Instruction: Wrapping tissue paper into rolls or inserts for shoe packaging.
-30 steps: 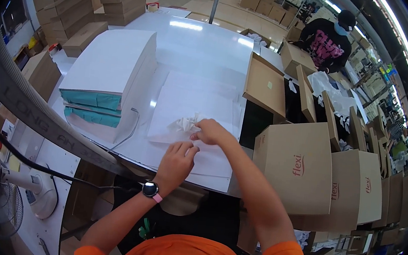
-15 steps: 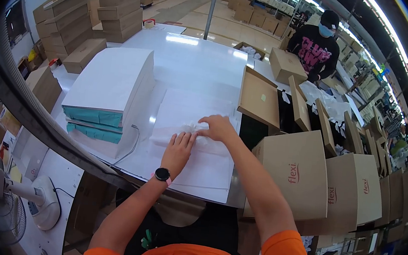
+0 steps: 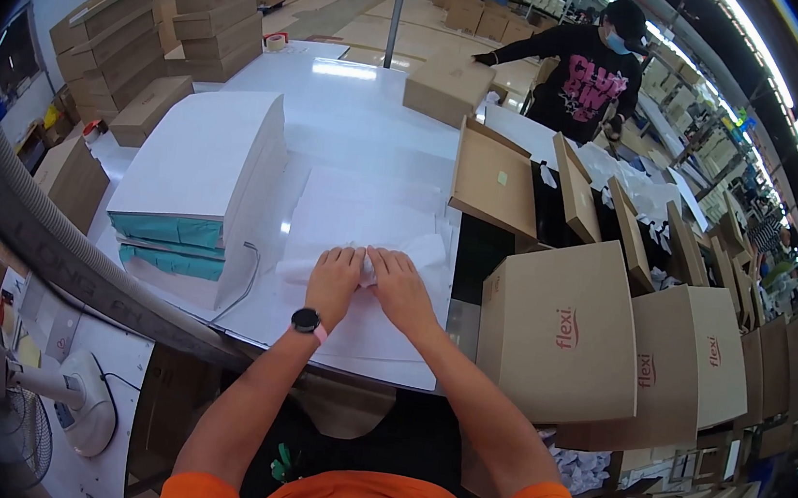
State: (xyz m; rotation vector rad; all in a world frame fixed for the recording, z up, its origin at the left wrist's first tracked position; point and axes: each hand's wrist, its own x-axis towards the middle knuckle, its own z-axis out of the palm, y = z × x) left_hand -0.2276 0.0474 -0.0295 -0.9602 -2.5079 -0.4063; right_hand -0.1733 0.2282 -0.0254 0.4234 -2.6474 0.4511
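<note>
Both hands, left (image 3: 334,281) and right (image 3: 399,283), lay flat, pressing tissue (image 3: 363,221) on table (image 3: 354,118); mid-fold, I judged; next needed firm crease.

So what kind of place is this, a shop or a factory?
Most likely a packing hall or warehouse: open cardboard boxes line the white table, flat cartons are stacked behind, and both hands press on white wrapping paper.

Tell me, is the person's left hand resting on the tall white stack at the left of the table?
No, the left hand lies beside the right hand on the white tissue paper, apart from the white stack.
</note>
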